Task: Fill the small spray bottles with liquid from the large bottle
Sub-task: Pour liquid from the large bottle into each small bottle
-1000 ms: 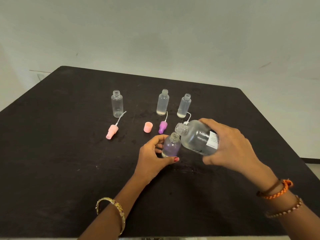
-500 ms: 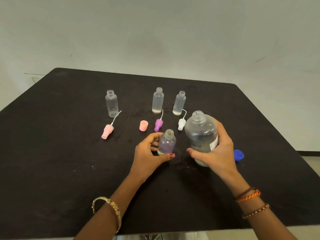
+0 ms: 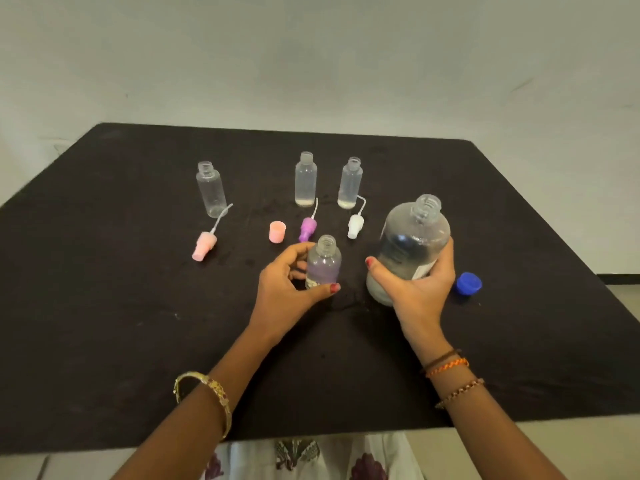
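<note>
Left hand (image 3: 289, 284) curled round small bottle (image 3: 323, 263), thumb in front, fingers behind; bottle upright on black table (image 3: 104, 306), mouth open, a little liquid at the bottom. Right hand (image 3: 420, 289) wrapped round big bottle (image 3: 412, 244), upright, uncapped, base apparently on the table just beside the small one. Hands apart, each clamped on its own bottle.

Step in hand, by judgement: pour into the held bottle, barely begun. Narrow neck, so best to bring the big mouth right over the small one, tip slowly, keep the left grip low and firm against tipping. Wet patches between the bottles suggest spillage; thin stream advised.

Farther out: blue cap (image 3: 468, 283) right of the right hand. Behind the hands, purple spray head (image 3: 307, 228), white spray head (image 3: 355, 226), pink cap (image 3: 277, 231), pink spray head (image 3: 204, 244), all loose on the table. Back row: three more open small bottles, left one (image 3: 211, 188) seemingly empty, middle (image 3: 305, 178) and right (image 3: 350, 183) with only a trace at the bottom.
</note>
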